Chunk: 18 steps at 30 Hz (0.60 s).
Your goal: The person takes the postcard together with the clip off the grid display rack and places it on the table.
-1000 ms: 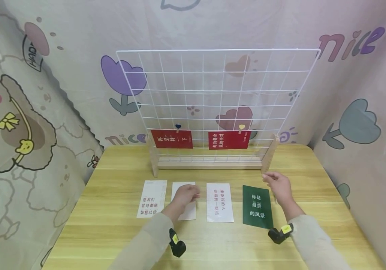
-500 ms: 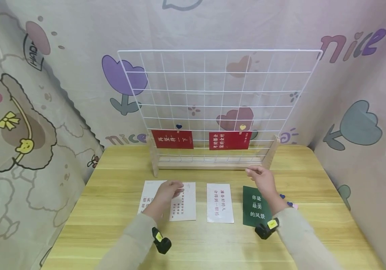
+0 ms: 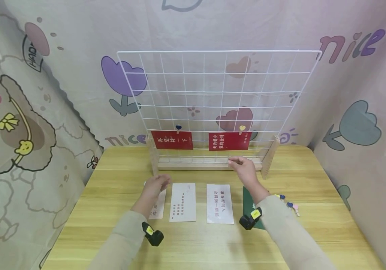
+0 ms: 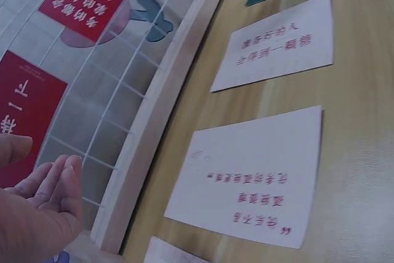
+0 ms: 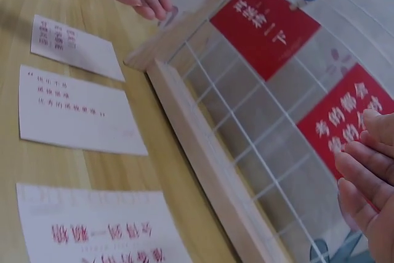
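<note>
2 red cards (image 3: 228,141) hang on the wire rack (image 3: 196,167) near the desk's (image 3: 193,251) back edge, each w/ 1 heart clip (image 3: 178,127) (1 blue, 1 yellow). Prob. v. light, thin, stiffish, smooth, easy to crease; best held thumb + finger at a corner or side edge, off the print. Clips look tiny, likely a fingertip pinch. In front, flat in a row: 3 white cards (image 3: 183,204) + 1 green card (image 3: 248,200), green nearest desk's R edge; 6 cards tot. Past it, at least 4 loose clips (image 3: 290,204); R sleeve (image 3: 290,232) may hide more. L hand (image 3: 152,189) over leftmost white one, fingers loosely bent, holding nothing; R hand (image 3: 247,176) by rack's lower wires, fingers fairly straight, nothing seen in it.
</note>
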Available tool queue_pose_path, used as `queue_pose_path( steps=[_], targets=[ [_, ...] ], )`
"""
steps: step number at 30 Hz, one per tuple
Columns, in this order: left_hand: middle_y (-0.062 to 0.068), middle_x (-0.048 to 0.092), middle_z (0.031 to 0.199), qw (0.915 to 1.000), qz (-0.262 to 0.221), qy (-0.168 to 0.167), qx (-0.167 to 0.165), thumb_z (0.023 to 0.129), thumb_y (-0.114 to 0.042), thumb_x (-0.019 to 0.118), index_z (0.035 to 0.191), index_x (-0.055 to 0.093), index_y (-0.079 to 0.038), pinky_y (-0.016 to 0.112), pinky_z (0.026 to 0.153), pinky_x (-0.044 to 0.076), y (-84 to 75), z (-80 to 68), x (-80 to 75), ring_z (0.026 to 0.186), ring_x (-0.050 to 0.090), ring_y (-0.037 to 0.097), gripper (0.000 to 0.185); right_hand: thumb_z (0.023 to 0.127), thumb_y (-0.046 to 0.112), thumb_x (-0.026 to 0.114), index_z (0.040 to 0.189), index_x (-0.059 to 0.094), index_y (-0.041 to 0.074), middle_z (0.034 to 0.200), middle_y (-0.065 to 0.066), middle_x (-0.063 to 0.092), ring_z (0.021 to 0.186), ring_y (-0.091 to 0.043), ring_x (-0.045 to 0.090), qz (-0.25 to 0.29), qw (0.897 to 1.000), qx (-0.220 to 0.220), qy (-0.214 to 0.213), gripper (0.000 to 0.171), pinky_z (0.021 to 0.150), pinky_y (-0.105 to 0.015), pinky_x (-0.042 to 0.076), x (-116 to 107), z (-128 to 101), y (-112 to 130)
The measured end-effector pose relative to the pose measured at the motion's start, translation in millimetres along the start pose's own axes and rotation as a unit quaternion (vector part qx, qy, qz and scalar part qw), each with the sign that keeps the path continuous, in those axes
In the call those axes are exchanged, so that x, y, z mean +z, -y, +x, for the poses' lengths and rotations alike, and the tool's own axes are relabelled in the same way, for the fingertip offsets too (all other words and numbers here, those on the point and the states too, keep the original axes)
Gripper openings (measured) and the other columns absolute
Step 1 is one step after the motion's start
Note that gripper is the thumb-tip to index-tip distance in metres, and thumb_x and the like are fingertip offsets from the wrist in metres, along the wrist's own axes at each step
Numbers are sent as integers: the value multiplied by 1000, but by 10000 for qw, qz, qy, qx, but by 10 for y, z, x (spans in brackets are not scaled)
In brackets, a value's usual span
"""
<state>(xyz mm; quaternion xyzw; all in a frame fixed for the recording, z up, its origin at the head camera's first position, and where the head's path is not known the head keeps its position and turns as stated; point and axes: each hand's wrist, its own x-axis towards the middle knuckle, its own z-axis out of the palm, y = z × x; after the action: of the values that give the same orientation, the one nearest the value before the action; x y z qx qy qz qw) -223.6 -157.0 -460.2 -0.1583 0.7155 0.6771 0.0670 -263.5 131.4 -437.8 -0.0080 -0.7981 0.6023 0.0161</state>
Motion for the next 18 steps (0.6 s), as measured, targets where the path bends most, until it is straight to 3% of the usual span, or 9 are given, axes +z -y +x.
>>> queue_pose_path(
  steps=[5, 13, 18],
  targets=[
    [8, 57, 92, 9988, -477, -118, 75, 88, -10, 46, 109, 47, 8, 34, 89, 38, -86, 67, -34, 92, 52, 22, 28, 82, 18, 59, 102, 59, 1, 97, -12, 60, 87, -23, 55, -54, 9999, -40, 155, 26, 77, -35, 45, 111, 94, 118],
    [0, 55, 86, 9952, -952, -209, -30, 87, -11, 48, 116, 41, 8, 23, 81, 43, -208, 207, -118, 87, 53, 15, 36, 80, 19, 61, 101, 61, 3, 95, -9, 62, 87, -20, 56, -409, 9981, -400, 207, 26, 74, -32, 45, 270, 234, 319],
    [6, 54, 94, 9933, -1115, -293, -63, 86, -9, 50, 118, 41, 8, 28, 88, 39, -268, 293, -159, 83, 53, 11, 37, 80, 19, 61, 100, 62, 4, 96, -7, 62, 89, -19, 56, -501, 9969, -519, 328, 25, 75, -33, 44, 357, 311, 432]
  ],
)
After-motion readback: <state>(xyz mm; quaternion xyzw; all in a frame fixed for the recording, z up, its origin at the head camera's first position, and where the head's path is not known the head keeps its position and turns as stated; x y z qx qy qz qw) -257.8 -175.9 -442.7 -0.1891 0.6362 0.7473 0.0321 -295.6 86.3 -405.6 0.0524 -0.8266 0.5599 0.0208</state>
